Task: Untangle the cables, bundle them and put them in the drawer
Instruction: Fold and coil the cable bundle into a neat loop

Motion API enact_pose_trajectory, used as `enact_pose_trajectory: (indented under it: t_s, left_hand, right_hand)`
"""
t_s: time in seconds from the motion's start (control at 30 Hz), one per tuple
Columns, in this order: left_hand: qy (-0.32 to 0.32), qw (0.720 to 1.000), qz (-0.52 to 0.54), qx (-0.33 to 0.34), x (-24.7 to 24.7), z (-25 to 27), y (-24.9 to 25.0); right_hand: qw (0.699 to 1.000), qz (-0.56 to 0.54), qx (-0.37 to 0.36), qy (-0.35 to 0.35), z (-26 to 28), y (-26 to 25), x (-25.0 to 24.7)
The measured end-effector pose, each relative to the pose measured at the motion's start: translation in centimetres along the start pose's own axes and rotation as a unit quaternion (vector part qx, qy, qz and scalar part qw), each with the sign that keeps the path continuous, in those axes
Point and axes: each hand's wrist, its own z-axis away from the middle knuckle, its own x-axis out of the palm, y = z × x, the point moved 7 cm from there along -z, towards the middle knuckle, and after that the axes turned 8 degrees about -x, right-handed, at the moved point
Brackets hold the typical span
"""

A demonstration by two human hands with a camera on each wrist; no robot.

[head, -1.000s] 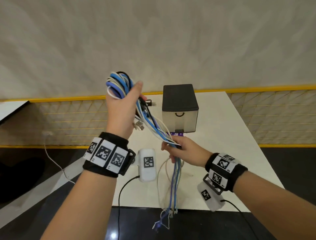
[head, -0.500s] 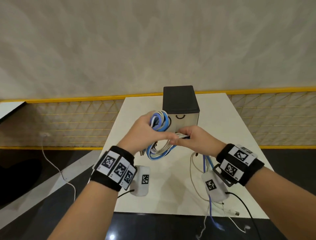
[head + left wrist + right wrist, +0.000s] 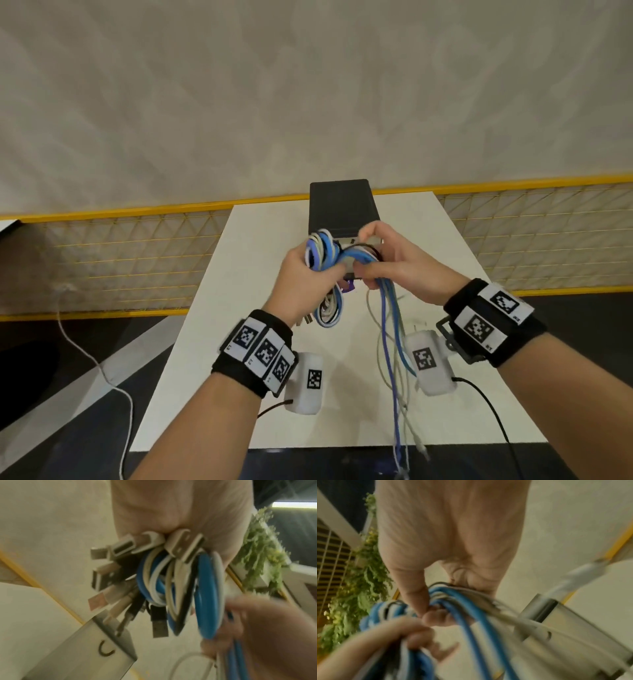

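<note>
Nearest, loose cable tails (image 3: 394,359) hang from under the right hand (image 3: 400,270) and run down over the table (image 3: 219,308) edge, blue, purple and white strands side by side, ending past the near rim. The right wrist view shows the same strands (image 3: 471,622) passing under the curled right fingers (image 3: 435,618), with the thumb (image 3: 412,588) pressed down on them; that hand grips the tails just where they leave the coil.

Touching it on its left, the left hand (image 3: 305,284) is closed round the coil (image 3: 323,253) of blue, white and black loops. Loops stick up above its fingers and more hang below its palm. In the left wrist view the looped cables (image 3: 180,585) and a cluster of plugs (image 3: 116,563), white, silver and black USB ends, poke out from under the closed left fingers (image 3: 197,520). The right hand's fingers (image 3: 257,622) sit just beside the loops there, blurred.

The two hands meet thumb to thumb above the table, the cables bridging between them.

Just beyond the fingertips stands the drawer box (image 3: 342,205), dark on top with a pale front; its front (image 3: 85,649) carries a small curved handle mark. The drawer looks closed. Past it lie a yellow-edged mesh fence (image 3: 120,246) and a pale wall (image 3: 308,85).
</note>
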Motion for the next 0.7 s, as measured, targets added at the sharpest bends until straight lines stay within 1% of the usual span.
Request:
enact_pose_trajectory:
  t_s: [0.1,0.23,0.3,0.37,0.43,0.5,0.53,0.63,0.7]
  left_hand:
    - [0.055,0.997,0.056,0.01,-2.2,-0.4,2.1]
    - [0.085,0.989,0.113,0.033,-4.9,-0.9,5.2]
    - [0.09,0.99,0.1,0.044,-5.6,-1.2,5.9]
    - [0.086,0.992,0.078,0.048,-5.5,-1.0,6.1]
    - [0.085,0.993,0.072,0.047,-5.3,-0.7,6.0]
    - [0.085,0.993,0.073,0.044,-5.2,-0.5,5.9]
    - [0.087,0.992,0.075,0.043,-5.4,-0.4,5.9]
    - [0.094,0.992,0.071,0.054,-5.9,-0.2,6.1]
    - [0.098,0.991,0.061,0.065,-6.2,-0.1,6.5]
  right_hand:
    - [0.998,0.06,-0.029,0.0,0.6,0.0,-0.9]
    - [0.994,0.104,-0.018,-0.036,1.5,1.3,-0.4]
    - [0.992,0.119,-0.012,-0.04,1.7,2.0,-0.2]
    - [0.987,0.15,0.0,-0.063,1.5,2.7,0.0]
    - [0.982,0.169,0.039,-0.078,1.1,3.7,-0.3]
    - [0.981,0.17,0.071,-0.067,0.7,4.2,-0.8]
    - [0.981,0.172,0.074,-0.056,0.4,4.3,-1.1]
    - [0.981,0.185,0.053,-0.006,-0.5,3.9,-1.8]
    - [0.97,0.24,0.035,0.007,-1.0,3.5,-2.1]
